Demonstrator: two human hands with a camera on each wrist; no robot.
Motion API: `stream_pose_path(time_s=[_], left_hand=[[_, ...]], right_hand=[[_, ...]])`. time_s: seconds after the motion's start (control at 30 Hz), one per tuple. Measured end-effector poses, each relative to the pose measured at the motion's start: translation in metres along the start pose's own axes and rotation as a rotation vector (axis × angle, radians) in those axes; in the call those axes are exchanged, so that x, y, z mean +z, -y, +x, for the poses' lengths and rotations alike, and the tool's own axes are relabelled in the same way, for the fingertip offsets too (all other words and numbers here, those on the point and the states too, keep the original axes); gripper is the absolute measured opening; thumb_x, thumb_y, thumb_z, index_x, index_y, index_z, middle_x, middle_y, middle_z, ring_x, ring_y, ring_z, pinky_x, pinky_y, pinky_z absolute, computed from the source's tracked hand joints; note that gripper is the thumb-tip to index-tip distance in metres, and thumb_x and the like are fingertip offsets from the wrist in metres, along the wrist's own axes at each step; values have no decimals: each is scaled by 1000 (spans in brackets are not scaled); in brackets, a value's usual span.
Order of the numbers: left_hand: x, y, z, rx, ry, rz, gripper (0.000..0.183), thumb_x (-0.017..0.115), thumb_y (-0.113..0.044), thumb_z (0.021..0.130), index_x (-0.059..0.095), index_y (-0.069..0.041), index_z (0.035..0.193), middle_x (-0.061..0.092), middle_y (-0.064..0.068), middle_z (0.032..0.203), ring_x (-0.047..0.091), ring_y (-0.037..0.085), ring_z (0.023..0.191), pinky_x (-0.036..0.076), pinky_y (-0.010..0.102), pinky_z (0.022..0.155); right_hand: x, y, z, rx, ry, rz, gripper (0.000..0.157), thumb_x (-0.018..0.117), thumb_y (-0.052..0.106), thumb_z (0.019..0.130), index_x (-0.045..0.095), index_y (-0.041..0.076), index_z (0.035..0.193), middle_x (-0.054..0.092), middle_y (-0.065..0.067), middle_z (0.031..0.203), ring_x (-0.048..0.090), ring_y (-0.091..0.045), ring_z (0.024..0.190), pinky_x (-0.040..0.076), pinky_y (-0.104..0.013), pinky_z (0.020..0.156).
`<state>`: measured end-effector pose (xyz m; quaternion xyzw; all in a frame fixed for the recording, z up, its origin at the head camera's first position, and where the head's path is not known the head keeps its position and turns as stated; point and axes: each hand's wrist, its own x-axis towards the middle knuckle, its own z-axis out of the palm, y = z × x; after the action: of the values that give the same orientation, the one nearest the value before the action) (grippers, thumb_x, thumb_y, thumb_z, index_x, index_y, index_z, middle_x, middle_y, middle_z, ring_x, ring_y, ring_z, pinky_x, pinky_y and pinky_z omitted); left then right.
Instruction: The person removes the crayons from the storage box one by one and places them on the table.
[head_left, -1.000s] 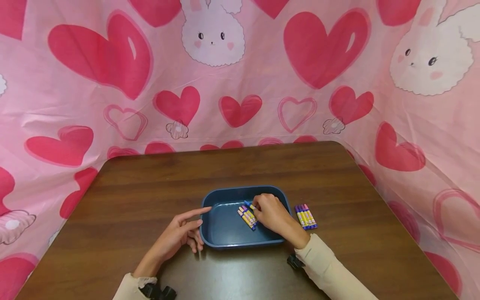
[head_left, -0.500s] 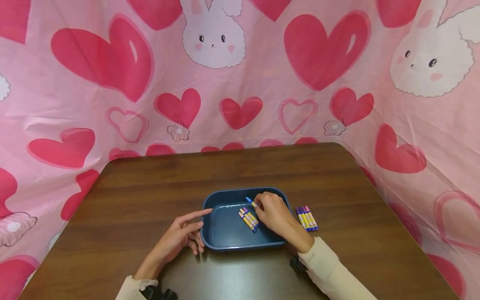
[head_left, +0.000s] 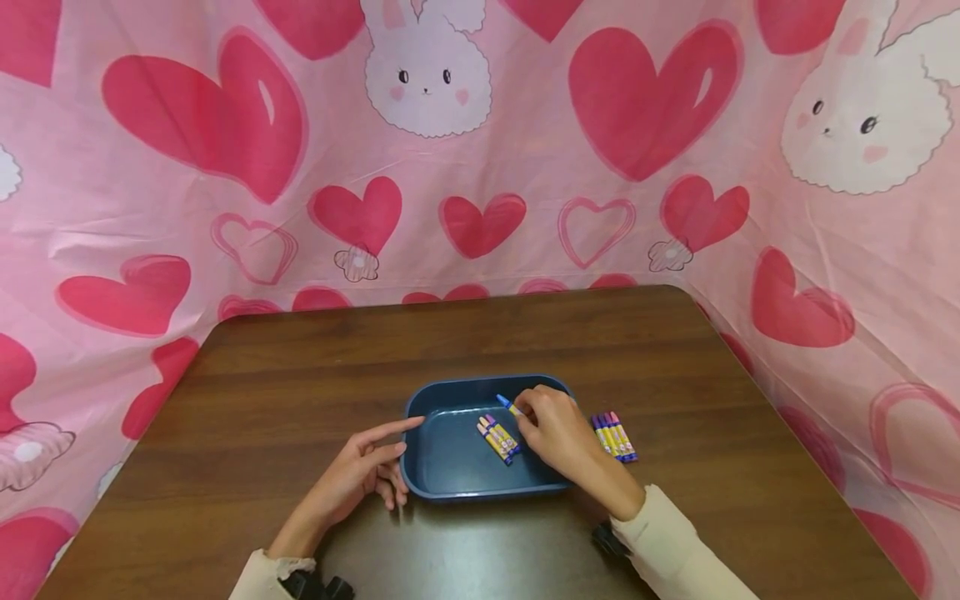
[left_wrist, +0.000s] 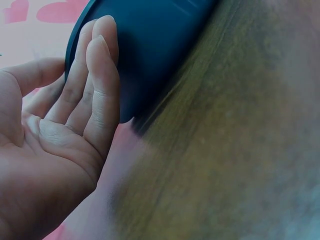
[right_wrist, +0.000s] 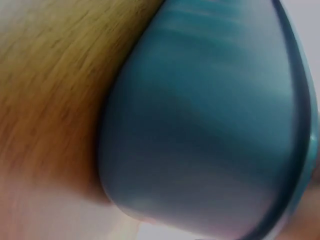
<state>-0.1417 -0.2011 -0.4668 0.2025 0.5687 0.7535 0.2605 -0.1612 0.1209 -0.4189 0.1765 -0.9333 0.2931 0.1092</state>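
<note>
A dark blue rectangular tray (head_left: 450, 479) sits on the wooden table. My right hand (head_left: 558, 429) is over its right side and pinches a blue crayon (head_left: 504, 402) whose tip points up and left. Below that tip, several crayons (head_left: 498, 439) with yellow wrappers lie side by side on the tray floor. My left hand (head_left: 363, 467) is at the tray's left wall, fingers extended, the index finger reaching over the rim. In the left wrist view, the fingers (left_wrist: 102, 85) lie along the tray wall (left_wrist: 150, 55). The tray's outer wall (right_wrist: 200, 130) fills most of the right wrist view, hiding the right fingers.
To the right of the tray, a row of several crayons (head_left: 614, 437) in purple and pink tones lies on the table (head_left: 337, 358). A pink curtain (head_left: 480, 158) with hearts and rabbits hangs behind the table and along its sides.
My right hand has shifted slightly right with the blue crayon, moving it away from the crayons on the tray floor. My left hand stays at the tray's left rim.
</note>
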Motion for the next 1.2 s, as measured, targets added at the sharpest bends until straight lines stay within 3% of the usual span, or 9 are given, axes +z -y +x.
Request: stream_pose_path(time_s=[0.27,0.63,0.8,1.03,1.2], left_hand=[[-2,1,-1,-43,-41,13,51,42,-12,108,28,2,154,73,12,75,71,21,63,59,32,55],[-1,2,-1,-46,-48,9,51,41,-12,108,26,2,154,72,12,75,71,22,63,59,33,55],[-1,1,-1,-57,-53,14,51,42,-13,108,27,1,155,72,12,75,71,22,63,59,32,55],[-1,0,0,-11,-6,7,48,39,-9,108,29,1,154,73,13,78,71,22,65,58,32,56],[0,1,0,-34,-30,16,49,41,-11,108,29,1,154,73,13,77,71,22,65,59,32,55]], right_hand=[[-8,-2,-7,-23,-52,1,9,79,4,82,75,6,89,64,0,80,57,-12,68,54,-27,63],[-16,-10,-13,-91,-147,0,11,81,1,77,73,7,83,61,3,72,56,-8,64,50,-25,58],[-28,-13,-20,-52,-161,23,11,80,1,78,74,6,85,62,4,73,56,-6,64,51,-23,58],[-46,-24,-30,-15,-226,48,12,81,0,78,74,5,87,63,2,75,58,-8,65,55,-28,60],[-58,-39,-35,7,-270,97,11,80,-2,79,75,4,87,65,3,74,61,-10,66,57,-29,60]])
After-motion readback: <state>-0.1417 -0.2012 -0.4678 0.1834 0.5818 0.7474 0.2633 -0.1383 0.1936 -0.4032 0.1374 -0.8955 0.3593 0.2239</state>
